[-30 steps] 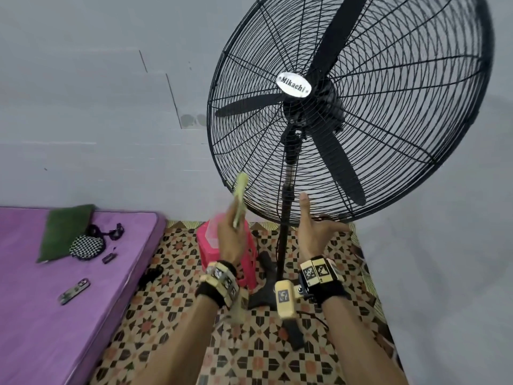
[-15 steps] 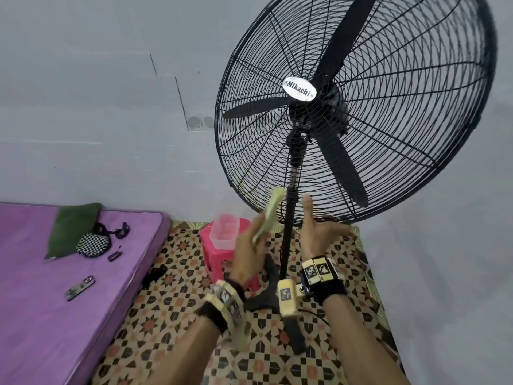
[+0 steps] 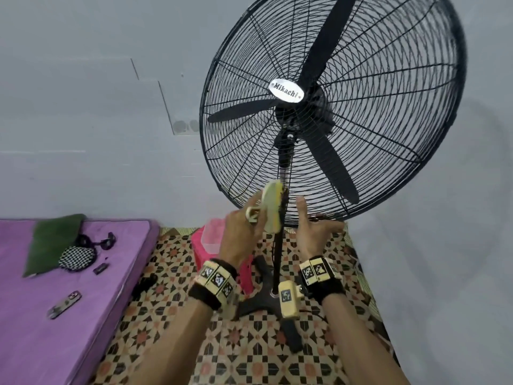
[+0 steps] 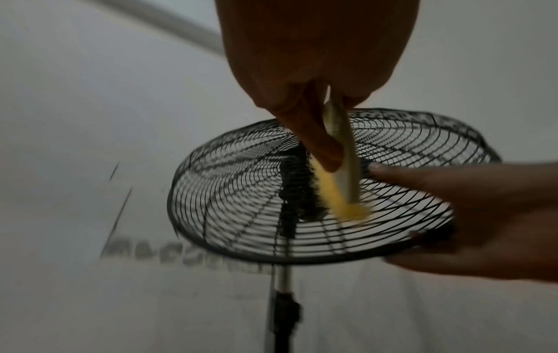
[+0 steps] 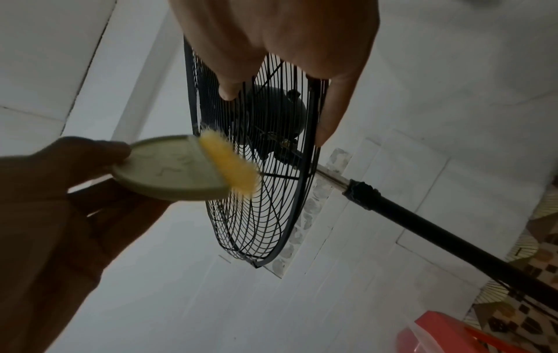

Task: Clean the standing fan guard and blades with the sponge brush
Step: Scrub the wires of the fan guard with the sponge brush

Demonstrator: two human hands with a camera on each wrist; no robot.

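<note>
A black standing fan fills the head view, with its wire guard (image 3: 388, 129) and three dark blades (image 3: 330, 168) behind a silver badge. My left hand (image 3: 256, 215) grips the sponge brush (image 3: 272, 209) by its pale plastic back. Its yellow sponge edge (image 4: 338, 198) lies against the lowest part of the guard (image 4: 241, 191), beside the pole (image 3: 277, 251). My right hand (image 3: 316, 220) is spread at the guard's bottom rim, thumb (image 5: 229, 90) in front and a straight finger (image 5: 329, 119) along the rear rim.
A pink stool (image 3: 200, 254) bearing a clear plastic tub (image 3: 212, 237) stands left of the fan's black base (image 3: 261, 295) on the patterned floor. A purple mattress (image 3: 69, 315) with a green cushion and small items lies at left. Grey walls stand close behind.
My left hand has carried the brush rightward and up, from over the pink stool to the guard's lower rim by the pole. The right hand has stayed at the rim.
</note>
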